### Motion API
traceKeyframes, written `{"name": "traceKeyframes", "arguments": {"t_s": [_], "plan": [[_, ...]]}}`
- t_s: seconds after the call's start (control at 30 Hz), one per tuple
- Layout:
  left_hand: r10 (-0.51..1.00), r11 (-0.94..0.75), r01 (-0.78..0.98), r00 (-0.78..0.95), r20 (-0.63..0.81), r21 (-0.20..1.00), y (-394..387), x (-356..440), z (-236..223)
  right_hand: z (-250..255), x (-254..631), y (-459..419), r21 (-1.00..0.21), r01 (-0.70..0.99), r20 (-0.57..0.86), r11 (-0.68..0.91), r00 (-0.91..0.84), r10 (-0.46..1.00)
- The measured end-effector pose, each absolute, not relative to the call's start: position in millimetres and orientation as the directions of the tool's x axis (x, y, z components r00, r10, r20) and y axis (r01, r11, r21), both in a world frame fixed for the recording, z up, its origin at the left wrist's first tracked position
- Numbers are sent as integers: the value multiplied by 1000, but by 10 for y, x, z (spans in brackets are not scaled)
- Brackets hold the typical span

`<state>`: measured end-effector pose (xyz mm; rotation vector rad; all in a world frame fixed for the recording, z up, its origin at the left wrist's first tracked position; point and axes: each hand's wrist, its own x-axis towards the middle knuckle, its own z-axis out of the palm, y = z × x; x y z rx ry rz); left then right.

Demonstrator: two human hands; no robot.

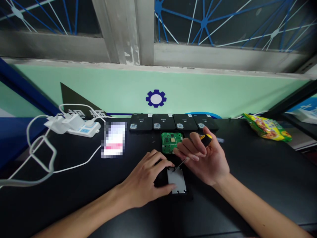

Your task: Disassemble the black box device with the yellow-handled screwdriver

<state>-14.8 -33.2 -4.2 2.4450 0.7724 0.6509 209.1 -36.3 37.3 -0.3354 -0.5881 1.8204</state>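
Note:
My right hand (209,160) is closed around a screwdriver (206,140) with a black and yellow handle. Its thin shaft slants down to the left, and the tip is at the upper part of a grey metal plate (177,181). This plate lies in a shallow black case (189,195) on the table. Bent over the left side, my left hand (141,180) grips the case, with fingers at its upper edge and thumb on the plate's lower part. Just beyond, a green circuit board (166,142) rests in another black case, partly hidden by my right hand.
Several black boxes (141,121) stand in a row along the wall. A lit, blurred phone (115,138) lies left, near a white power strip (86,129) with plugs and looping white cables (53,158). A yellow-green snack packet (267,127) lies at the right.

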Motion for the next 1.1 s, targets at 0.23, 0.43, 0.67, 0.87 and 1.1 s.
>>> {"name": "traceKeyframes", "arguments": {"t_s": [0.23,0.43,0.67,0.87,1.1], "plan": [[565,-781,274,692,449,561,-287,-126,-80,401,2087,-388,-457,-848,44,-268,-323,945],[601,-786,381,657,456,487,-230,-168,-7,410,2111,-341,-438,-864,39,-249,-295,955],[690,-699,647,501,522,304,-25,-311,-18,387,2083,-355,-464,-847,29,-261,-308,951],[713,-654,714,473,518,250,73,-406,-108,355,2090,-341,-480,-838,22,-261,-309,951],[704,-685,677,519,485,269,31,-459,-166,369,2087,-337,-492,-831,31,-261,-316,948]]}}
